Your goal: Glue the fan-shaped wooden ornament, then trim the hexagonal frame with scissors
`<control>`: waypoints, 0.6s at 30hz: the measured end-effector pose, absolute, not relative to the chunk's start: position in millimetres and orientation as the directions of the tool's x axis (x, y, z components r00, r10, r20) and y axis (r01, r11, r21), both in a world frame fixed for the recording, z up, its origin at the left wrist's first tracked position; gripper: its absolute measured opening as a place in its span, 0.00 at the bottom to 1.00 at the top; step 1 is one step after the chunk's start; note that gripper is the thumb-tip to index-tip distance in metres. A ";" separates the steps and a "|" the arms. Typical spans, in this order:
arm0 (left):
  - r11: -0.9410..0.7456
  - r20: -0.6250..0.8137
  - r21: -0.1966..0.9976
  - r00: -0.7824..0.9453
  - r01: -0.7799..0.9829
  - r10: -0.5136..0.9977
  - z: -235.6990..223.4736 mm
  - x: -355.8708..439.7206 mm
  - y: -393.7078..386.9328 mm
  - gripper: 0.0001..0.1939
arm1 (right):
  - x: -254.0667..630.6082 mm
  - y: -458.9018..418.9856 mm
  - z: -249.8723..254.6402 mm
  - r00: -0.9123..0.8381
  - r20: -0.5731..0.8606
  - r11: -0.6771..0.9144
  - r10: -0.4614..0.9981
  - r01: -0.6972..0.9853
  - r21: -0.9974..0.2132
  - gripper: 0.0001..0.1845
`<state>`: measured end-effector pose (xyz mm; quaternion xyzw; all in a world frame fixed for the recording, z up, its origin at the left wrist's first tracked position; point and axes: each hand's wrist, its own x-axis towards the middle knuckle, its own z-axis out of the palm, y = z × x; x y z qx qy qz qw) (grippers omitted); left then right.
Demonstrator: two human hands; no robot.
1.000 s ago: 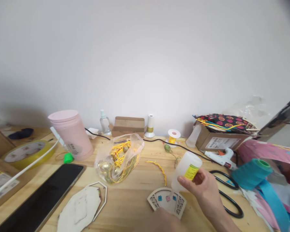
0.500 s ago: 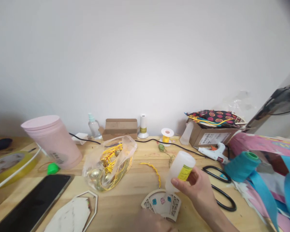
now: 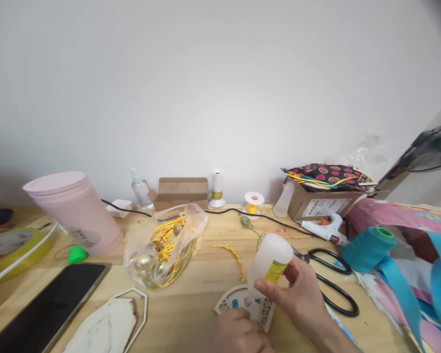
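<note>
My right hand (image 3: 301, 291) grips a translucent white squeeze bottle (image 3: 274, 251) with a yellow label. The bottle is tilted, its round base up and its lower end over a fan-shaped wooden piece (image 3: 224, 306) on the table. Small blue and pink flower shapes sit on the fan's face, and a twisted yellow cord (image 3: 238, 257) runs from its top edge. My left hand (image 3: 240, 333), slightly blurred, lies over the fan's lower part with its fingers curled. Whatever those fingers hold is hidden.
Left are a phone (image 3: 51, 306), a pink tumbler (image 3: 77, 211) and wooden panels (image 3: 103, 323). A plastic bag of bells and yellow cord (image 3: 169, 245) lies nearer the middle. Right are black-handled scissors (image 3: 343, 299), a glue gun (image 3: 325, 229) and a teal thread cone (image 3: 367, 250).
My left hand has moved up over the fan, covering more of its lower part. The bottle and my right hand have shifted slightly left and down. The view has shifted a little.
</note>
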<state>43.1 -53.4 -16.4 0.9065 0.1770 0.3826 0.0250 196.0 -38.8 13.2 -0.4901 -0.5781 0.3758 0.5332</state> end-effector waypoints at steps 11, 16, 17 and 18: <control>-0.922 0.585 0.027 0.742 0.386 0.328 -17.0 38.1 -54.2 0.17 | 196.1 -40.1 11.8 0.028 0.278 0.263 0.960 0.238 -0.935 0.15; -0.925 0.530 0.029 0.779 0.379 0.336 -23.2 34.8 -54.0 0.12 | 196.7 -39.6 9.9 0.035 0.287 0.272 0.957 0.226 -0.935 0.14; -0.929 0.516 0.033 0.791 0.367 0.331 -25.4 34.2 -53.9 0.12 | 197.2 -39.5 9.8 0.041 0.283 0.267 0.958 0.217 -0.939 0.14; -0.928 0.491 0.048 0.800 0.370 0.345 -27.3 33.6 -53.8 0.11 | 197.8 -39.5 9.9 0.049 0.275 0.260 0.960 0.203 -0.944 0.14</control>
